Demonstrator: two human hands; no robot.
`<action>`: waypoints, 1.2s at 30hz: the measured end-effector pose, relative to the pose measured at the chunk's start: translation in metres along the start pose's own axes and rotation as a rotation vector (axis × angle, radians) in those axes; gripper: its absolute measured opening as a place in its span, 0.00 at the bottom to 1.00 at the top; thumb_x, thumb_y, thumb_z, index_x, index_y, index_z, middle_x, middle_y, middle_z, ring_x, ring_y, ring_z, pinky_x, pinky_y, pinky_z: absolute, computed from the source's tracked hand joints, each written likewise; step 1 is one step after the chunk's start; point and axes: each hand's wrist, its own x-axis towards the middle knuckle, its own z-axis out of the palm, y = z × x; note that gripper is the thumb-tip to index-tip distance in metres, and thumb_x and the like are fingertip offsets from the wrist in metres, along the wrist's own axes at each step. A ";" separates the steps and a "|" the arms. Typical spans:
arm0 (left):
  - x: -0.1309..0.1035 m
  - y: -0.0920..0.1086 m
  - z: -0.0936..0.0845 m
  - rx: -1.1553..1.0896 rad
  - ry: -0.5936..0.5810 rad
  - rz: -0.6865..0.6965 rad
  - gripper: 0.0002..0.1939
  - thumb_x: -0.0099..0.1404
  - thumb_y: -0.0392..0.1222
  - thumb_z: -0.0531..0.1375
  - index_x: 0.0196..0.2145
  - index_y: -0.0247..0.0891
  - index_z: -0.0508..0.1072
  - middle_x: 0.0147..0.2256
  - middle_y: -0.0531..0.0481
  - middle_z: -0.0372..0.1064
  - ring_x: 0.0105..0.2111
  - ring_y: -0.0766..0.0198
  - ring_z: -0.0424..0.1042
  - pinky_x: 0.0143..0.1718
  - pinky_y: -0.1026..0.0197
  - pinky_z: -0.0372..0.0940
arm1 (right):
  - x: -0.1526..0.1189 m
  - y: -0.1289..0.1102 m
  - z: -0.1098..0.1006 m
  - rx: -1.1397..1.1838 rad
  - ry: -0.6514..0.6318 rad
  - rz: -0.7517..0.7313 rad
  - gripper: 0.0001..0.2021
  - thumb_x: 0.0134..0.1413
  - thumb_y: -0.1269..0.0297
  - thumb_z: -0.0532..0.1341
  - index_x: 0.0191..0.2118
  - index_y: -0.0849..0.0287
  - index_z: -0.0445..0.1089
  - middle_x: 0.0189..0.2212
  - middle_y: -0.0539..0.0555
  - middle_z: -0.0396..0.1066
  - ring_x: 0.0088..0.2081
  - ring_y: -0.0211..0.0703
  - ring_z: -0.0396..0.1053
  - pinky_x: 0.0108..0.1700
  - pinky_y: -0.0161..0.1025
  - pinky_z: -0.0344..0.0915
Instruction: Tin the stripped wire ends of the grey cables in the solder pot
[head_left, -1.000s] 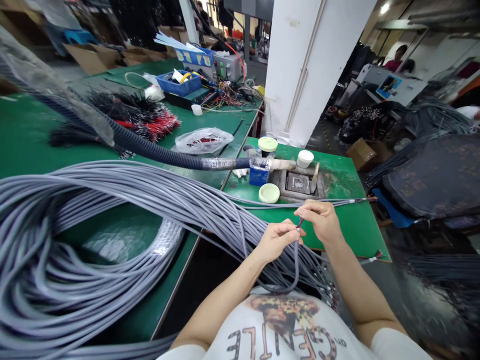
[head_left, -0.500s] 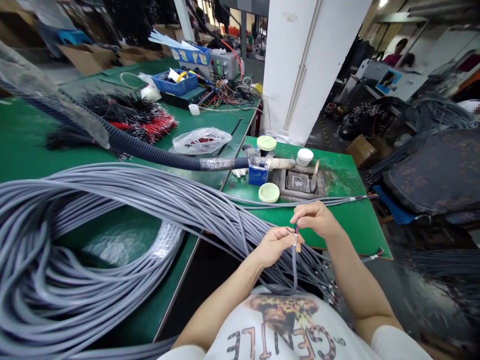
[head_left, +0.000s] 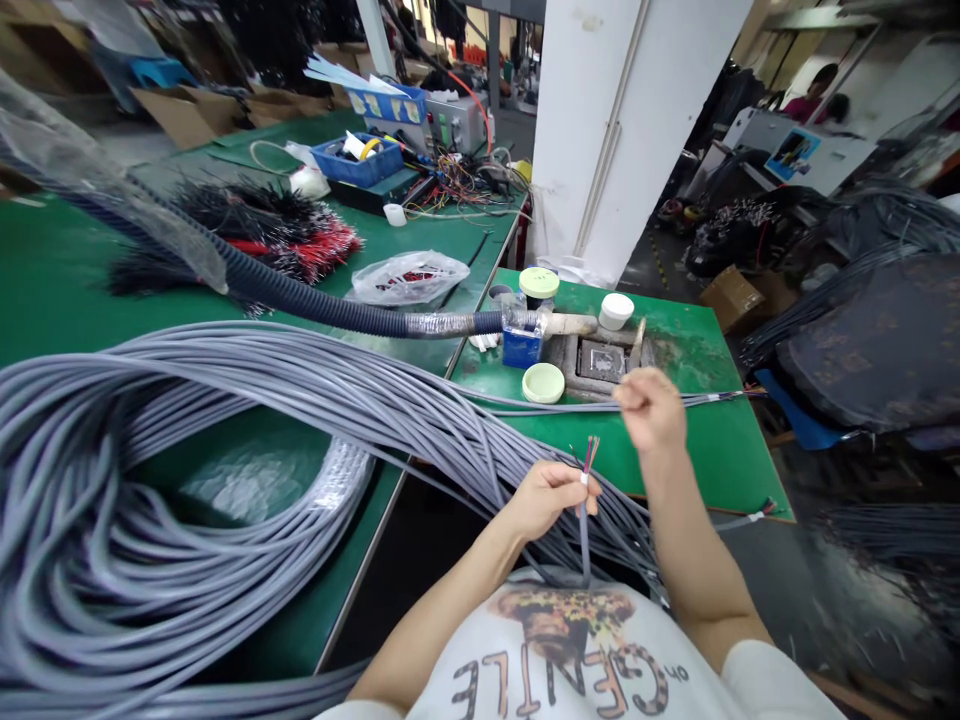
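My left hand pinches a grey cable just below its stripped end. A white band wraps the cable there, and thin coloured wires fan out above it, red and black ones among them. My right hand is raised above the small green table, apart from the cable, with its fingers curled in; whether anything is between them is hidden. Just beyond it, a flat scraper-like stick leans at a square metal pot, its lower end partly behind the hand.
A large coil of grey cable covers the left bench and runs under my arms. A ribbed hose crosses above it to a blue box. Around the pot stand a pale green dish, a lidded jar and a white tub.
My right hand has let go of the wires and moved up and right toward the pot. The wires now stand spread above my left hand, which keeps its hold on the cable.
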 end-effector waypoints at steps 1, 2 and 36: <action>0.000 -0.001 0.000 -0.015 -0.004 -0.010 0.19 0.48 0.51 0.71 0.29 0.30 0.79 0.21 0.46 0.72 0.21 0.68 0.67 0.26 0.65 0.59 | 0.005 -0.005 -0.006 -0.011 0.008 -0.017 0.10 0.45 0.66 0.67 0.18 0.57 0.69 0.14 0.44 0.55 0.18 0.29 0.49 0.23 0.33 0.51; 0.000 -0.001 -0.001 -0.036 0.001 -0.010 0.19 0.48 0.51 0.71 0.29 0.31 0.79 0.21 0.46 0.72 0.21 0.68 0.67 0.26 0.66 0.59 | 0.007 -0.009 -0.012 -0.082 -0.051 0.013 0.08 0.46 0.66 0.67 0.20 0.58 0.70 0.14 0.44 0.57 0.18 0.30 0.50 0.23 0.33 0.52; 0.011 0.003 -0.015 -0.124 0.128 0.134 0.19 0.48 0.52 0.71 0.29 0.32 0.78 0.21 0.49 0.70 0.25 0.67 0.67 0.32 0.63 0.60 | -0.029 0.013 0.010 -0.571 -0.190 0.003 0.10 0.51 0.63 0.64 0.23 0.59 0.68 0.21 0.48 0.64 0.26 0.36 0.60 0.31 0.36 0.57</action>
